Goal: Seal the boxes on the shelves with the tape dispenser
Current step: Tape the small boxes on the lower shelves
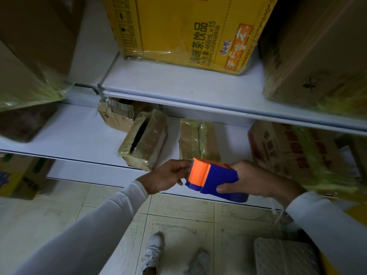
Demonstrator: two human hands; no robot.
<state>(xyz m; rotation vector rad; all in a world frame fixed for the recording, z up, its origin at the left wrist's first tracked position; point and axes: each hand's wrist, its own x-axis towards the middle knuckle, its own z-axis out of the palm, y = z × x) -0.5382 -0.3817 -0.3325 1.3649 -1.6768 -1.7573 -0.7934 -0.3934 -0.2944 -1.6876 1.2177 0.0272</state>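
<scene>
My right hand [256, 180] grips a blue and orange tape dispenser [213, 178] in front of the lower shelf [79, 135]. The fingers of my left hand [168, 176] pinch at the toothed orange end of the dispenser. Behind the hands, two small brown boxes wrapped in clear tape lie on that shelf: one [145, 141] with a dark open slit along its top, the other [198, 138] to its right. A torn open carton [117, 116] sits further back.
A yellow printed carton [188, 30] stands on the upper shelf [188, 84], with brown cartons at the left [33, 46] and right [321, 52]. A printed box [294, 153] sits at the lower right. Tiled floor, my shoes and a white perforated panel [284, 257] lie below.
</scene>
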